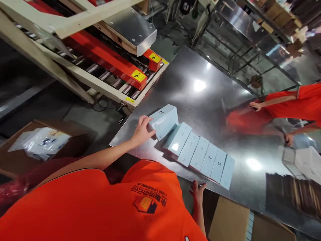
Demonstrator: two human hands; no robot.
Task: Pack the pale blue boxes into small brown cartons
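Note:
A pale blue box (165,121) stands tilted on the metal table, apart from the others. My left hand (143,131) grips its near left end, thumb on one side and fingers on the other. To its right, several matching blue boxes (200,153) lean against each other in a row along the near table edge; some carry a small dark squiggle mark. My right hand (198,190) is just below the table edge by the row, with its fingers spread and nothing visible in them.
The shiny steel table (190,77) meets a roller conveyor (110,78) with red guides. An open carton (229,217) sits below at right, another carton (72,129) with plastic bags at left. Across the table a co-worker's hand (256,106) rests near dark cardboard stacks and a white bin (307,160).

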